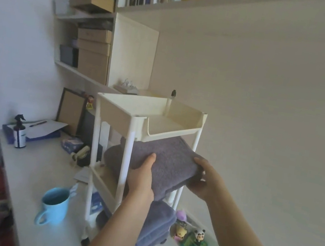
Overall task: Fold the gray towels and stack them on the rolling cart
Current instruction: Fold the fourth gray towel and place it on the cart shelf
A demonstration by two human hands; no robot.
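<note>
Both hands hold 1 folded gray towel (163, 162) at the middle tier of the rolling cart (136, 118). The left hand (142, 179) and the right hand (204, 181) have their fingers clamped on its near edge. Below it, more folded towels (157, 228) sit stacked on the cart's bottom tier.

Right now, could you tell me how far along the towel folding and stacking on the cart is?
Well along, it seems. Done: folded gray towels already sit stacked on the bottom tier of the rolling cart. In hand: the left hand and right hand hold another folded towel at the middle tier, partly slid in. Left: settling it fully on the shelf. The top tray looks empty; no unfolded towels are in view.
</note>
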